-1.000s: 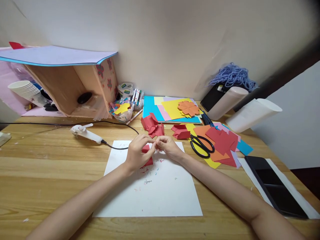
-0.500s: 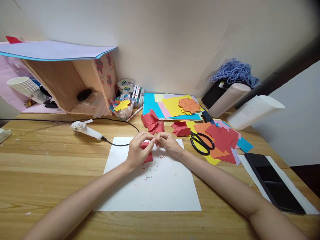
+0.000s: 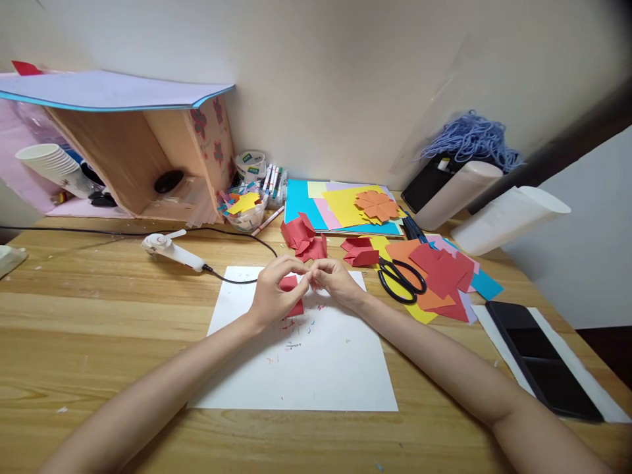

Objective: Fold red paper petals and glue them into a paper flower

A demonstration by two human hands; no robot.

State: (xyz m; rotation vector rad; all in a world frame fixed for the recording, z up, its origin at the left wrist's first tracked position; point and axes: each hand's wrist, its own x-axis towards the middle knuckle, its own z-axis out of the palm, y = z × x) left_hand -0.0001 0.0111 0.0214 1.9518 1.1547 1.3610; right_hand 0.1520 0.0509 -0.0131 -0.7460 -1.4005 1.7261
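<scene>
Over a wooden table and white sheet, fine fingertip work seems in hand.
Left hand and right hand meet, pinched narrow, anything held hidden; red paper lies partly behind the left hand. The next move likely calls for steady fingertips.

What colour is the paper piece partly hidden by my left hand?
The paper piece is red; it shows best in the head view.

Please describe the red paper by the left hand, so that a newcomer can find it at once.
On the wooden table, find the white sheet with coloured marks. Near its far edge, the left hand partly hides the red paper. It is the only red paper seen against this sheet.
</scene>
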